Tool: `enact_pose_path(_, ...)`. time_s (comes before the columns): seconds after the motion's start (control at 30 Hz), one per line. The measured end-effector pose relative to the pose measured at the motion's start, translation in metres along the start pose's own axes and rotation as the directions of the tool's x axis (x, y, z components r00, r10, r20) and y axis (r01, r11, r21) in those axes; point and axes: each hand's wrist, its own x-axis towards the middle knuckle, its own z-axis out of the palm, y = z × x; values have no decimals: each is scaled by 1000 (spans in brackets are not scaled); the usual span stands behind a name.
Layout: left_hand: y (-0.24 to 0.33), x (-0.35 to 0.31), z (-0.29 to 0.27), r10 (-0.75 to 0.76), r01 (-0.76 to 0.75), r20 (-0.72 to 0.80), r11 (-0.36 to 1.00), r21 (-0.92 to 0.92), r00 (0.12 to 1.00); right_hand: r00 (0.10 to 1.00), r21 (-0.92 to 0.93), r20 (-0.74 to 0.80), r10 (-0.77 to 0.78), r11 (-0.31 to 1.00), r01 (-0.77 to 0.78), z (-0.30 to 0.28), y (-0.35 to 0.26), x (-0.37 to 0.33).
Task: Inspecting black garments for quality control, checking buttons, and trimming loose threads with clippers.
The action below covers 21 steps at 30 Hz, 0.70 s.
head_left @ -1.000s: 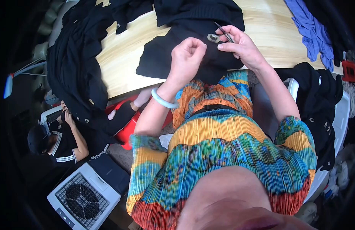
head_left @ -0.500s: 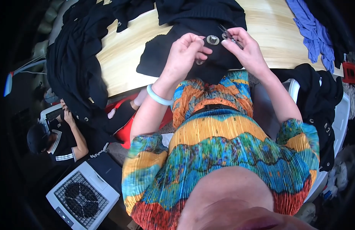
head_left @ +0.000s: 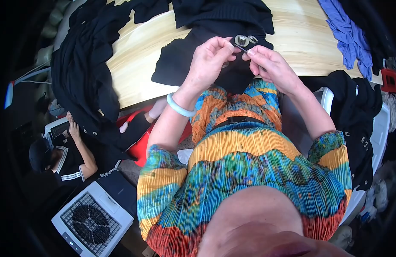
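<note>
Over the black knitted garment [head_left: 174,64], my two hands are close together. My left hand [head_left: 210,62] is closed in a pinch; what its fingertips hold is too small to make out. My right hand [head_left: 270,66] is closed on a pair of small dark thread snips [head_left: 241,48], whose tip points toward the left fingertips. Just beyond the fingertips are a round, shiny button [head_left: 241,40] and a second button [head_left: 252,39]. Part of the garment hangs over the table edge to my lap.
More black garments [head_left: 84,60] drape off the table [head_left: 142,55] at left. A purple cloth [head_left: 347,36] lies at the far right. Beside me at right, a white bin [head_left: 379,132] holds black clothes. A person [head_left: 76,150] sits at lower left, near a grey fan unit [head_left: 93,218].
My right hand has moved left and slightly down, bringing the snips to my left fingertips. The shiny button has shifted slightly farther away, and the second button now shows beside it.
</note>
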Motion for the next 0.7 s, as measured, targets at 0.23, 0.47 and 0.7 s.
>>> enact_pose_path(0.23,-10,-1,-2,132,-135,35,985,103,991,999,-49,-17,-41,998,40,-1,-3,4)
enact_pose_path(0.47,-8,-2,-3,144,-151,51,972,182,988,999,-65,-3,-33,997,33,-3,-2,9)
enact_pose_path(0.7,5,4,-13,-1,8,24,962,-272,1000,835,-202,-213,-508,859,471,-7,3,17)
